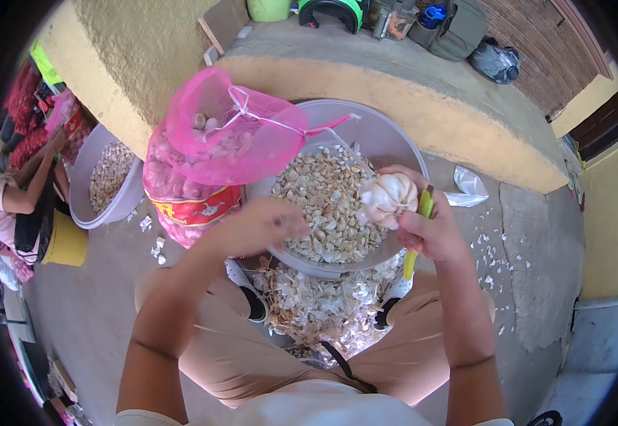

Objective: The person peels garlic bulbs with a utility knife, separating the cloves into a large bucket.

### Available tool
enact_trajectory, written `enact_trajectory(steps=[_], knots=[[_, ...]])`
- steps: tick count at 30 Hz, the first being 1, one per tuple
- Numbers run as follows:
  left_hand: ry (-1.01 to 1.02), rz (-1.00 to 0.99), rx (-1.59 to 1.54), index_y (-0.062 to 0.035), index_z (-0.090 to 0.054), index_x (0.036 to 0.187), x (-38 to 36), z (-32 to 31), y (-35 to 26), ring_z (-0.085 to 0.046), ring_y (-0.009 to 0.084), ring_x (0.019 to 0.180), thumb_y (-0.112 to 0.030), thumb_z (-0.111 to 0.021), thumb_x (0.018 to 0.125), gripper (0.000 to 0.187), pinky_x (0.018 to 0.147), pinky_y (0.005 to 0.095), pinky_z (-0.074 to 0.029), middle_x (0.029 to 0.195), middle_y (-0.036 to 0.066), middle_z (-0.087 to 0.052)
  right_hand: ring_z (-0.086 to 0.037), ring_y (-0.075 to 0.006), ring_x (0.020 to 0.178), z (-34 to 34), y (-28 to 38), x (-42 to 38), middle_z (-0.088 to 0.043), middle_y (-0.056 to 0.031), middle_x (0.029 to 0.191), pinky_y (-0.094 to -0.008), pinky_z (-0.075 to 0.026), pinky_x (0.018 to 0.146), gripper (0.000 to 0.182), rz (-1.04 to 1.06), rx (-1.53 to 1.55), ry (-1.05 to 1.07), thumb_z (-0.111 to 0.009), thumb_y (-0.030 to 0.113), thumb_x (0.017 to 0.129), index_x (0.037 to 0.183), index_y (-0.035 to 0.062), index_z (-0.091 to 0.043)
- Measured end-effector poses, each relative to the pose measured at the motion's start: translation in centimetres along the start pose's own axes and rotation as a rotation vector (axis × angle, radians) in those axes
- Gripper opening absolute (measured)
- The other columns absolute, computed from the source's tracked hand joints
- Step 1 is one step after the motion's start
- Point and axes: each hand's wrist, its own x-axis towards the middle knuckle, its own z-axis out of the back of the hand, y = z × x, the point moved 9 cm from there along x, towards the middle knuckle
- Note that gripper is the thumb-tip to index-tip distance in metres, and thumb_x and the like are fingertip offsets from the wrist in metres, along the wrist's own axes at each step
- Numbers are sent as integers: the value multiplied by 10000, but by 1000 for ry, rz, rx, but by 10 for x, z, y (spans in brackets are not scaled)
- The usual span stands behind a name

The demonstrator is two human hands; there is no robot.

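Note:
My right hand [429,227] is closed around a whole garlic bulb [390,199], held up over the right side of a grey basin [409,142]. A slim yellow-green handle [426,204] is gripped in the same hand, its lower end poking out below the fingers. Loose garlic cloves [326,202] fill the basin. My left hand [270,224] hovers at the basin's left edge, its fingers smeared by motion. Next to it stands a pink mesh sack [181,170] of garlic bulbs, its top tied with white string.
Papery garlic skins [323,305] lie heaped between my feet. At the left, another person [18,199] sits near a second basin [113,209] of cloves and a yellow bucket [66,241]. A raised concrete ledge [394,92] runs behind, carrying a bag [454,32] and a helmet [334,11].

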Motion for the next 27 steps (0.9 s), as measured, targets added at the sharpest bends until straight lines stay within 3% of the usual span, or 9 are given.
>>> enact_trajectory(steps=[1,3,6,9,12,15,18,21,27], knots=[[152,102,128,-24,-576,929,-5,-25,5,-588,197,588,-303,-548,815,303,545,304,-469,766,126,-573,-387,-12,433,6,-4,0,-545,-11,771,-158,-313,362,521,-74,-49,-73,-651,113,713,1188,67,-443],[390,-98,420,-31,-583,936,-11,-79,8,-591,266,740,-346,-549,795,347,664,368,-463,826,165,-580,-373,-11,429,1,-12,3,-542,7,725,-158,-305,369,502,-110,-154,-63,-663,156,723,1177,79,-462],[723,44,615,-42,-555,1014,-33,-119,13,-560,268,838,-371,-531,798,394,738,363,-434,934,141,-582,-376,-13,426,-4,-20,4,-543,14,706,-155,-304,372,471,-165,-212,-78,-655,184,742,1165,83,-475],[425,-37,738,-37,-555,996,-8,-96,23,-561,267,833,-385,-516,796,404,728,358,-436,961,128,-579,-378,-16,424,-8,-25,4,-547,11,701,-156,-304,370,453,-226,-178,-82,-643,200,758,1162,81,-477],[-40,-145,737,-2,-542,896,12,-47,2,-579,266,723,-313,-479,839,322,658,370,-455,787,136,-578,-383,-20,424,-7,-33,8,-549,2,704,-159,-306,368,464,-231,-143,-96,-639,208,762,1168,72,-462],[-304,-50,2,2,-525,846,5,-3,-22,-553,199,619,-283,-462,860,292,581,323,-442,723,119,-553,-388,-25,424,-3,-40,10,-544,-8,697,-163,-309,365,480,-247,-124,-140,-643,216,759,1164,55,-443],[-439,-212,-231,8,-504,802,-2,12,-34,-515,145,574,-273,-462,868,292,537,290,-420,678,106,-522,-391,-29,421,-7,-47,14,-535,-13,687,-167,-312,361,486,-244,-153,-140,-649,227,755,1149,44,-429],[-380,-216,102,11,-500,782,2,3,-42,-515,137,567,-254,-472,868,279,512,282,-408,644,84,-517,-390,-31,411,-17,-53,14,-531,-18,685,-170,-312,353,482,-250,-168,-107,-650,227,756,1138,46,-420],[-416,-261,-267,13,-499,707,8,6,-36,-512,134,542,-201,-508,846,256,492,279,-385,581,82,-491,-362,-36,375,-22,-57,17,-553,-53,719,-163,-295,333,460,-260,157,-120,-606,168,788,1169,52,-375]])
